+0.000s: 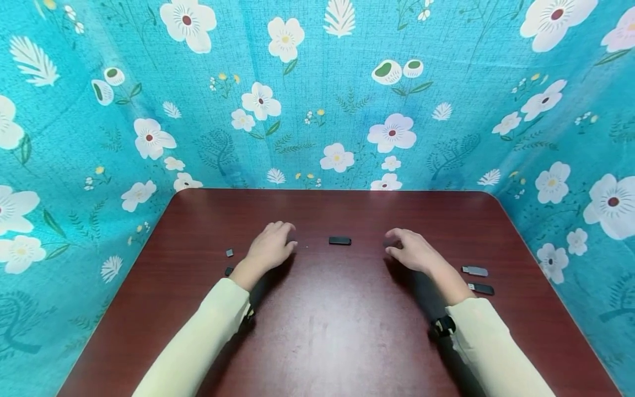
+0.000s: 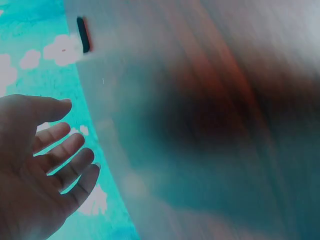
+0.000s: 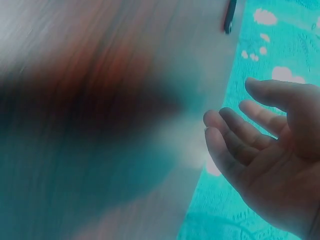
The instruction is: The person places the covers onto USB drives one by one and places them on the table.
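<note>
A black USB stick [image 1: 339, 241] lies crosswise on the dark red table, between the two hands and touching neither. My left hand [image 1: 272, 245] hovers to its left with loosely bent fingers and holds nothing. In the left wrist view, the palm and spread fingers of the left hand [image 2: 50, 160] show bare, well apart from the black stick [image 2: 83, 35]. To the right of the stick is my right hand [image 1: 410, 249], its fingers relaxed and the thumb apart. The right wrist view also shows nothing in the right hand [image 3: 265, 145]; part of the black stick [image 3: 230, 17] appears at the top.
Right of the right forearm lie a grey USB stick [image 1: 475, 271] and another black USB stick [image 1: 482, 289], both with metal plugs showing. Beside the left wrist are a small grey piece [image 1: 229, 253] and a small black piece [image 1: 229, 271]. A blue flowered curtain [image 1: 307, 110] surrounds the table [image 1: 317, 342].
</note>
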Tool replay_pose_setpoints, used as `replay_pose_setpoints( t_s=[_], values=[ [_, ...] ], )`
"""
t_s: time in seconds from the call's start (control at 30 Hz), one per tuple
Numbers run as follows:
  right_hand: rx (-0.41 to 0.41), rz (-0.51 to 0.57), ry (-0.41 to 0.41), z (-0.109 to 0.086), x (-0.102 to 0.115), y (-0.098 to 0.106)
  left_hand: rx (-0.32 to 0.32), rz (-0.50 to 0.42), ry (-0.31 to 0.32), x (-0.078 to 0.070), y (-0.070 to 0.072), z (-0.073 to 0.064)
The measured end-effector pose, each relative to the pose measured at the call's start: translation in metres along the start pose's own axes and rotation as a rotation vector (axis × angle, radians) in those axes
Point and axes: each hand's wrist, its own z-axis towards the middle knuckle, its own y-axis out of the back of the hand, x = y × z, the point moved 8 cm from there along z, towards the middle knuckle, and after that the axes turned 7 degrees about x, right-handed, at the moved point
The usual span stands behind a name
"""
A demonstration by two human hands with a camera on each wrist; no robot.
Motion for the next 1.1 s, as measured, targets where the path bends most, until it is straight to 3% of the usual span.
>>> replay_pose_setpoints(
  t_s=[0.17,0.47,0.73,1.1],
  values=[
    [0.007,-0.012,-0.010,-0.011,-0.011,0.008,-0.001,0.006,0.028,0.022,0.009,-0.010],
    [0.005,-0.042,-0.029,-0.029,-0.024,0.016,-0.007,0.031,0.046,0.051,0.012,-0.022],
    [-0.030,-0.053,-0.028,-0.043,-0.044,0.025,-0.017,0.042,0.077,0.074,0.018,-0.030],
    [-0.044,-0.081,-0.085,-0.062,-0.068,0.031,-0.008,0.053,0.103,0.101,0.020,-0.044]
  ],
)
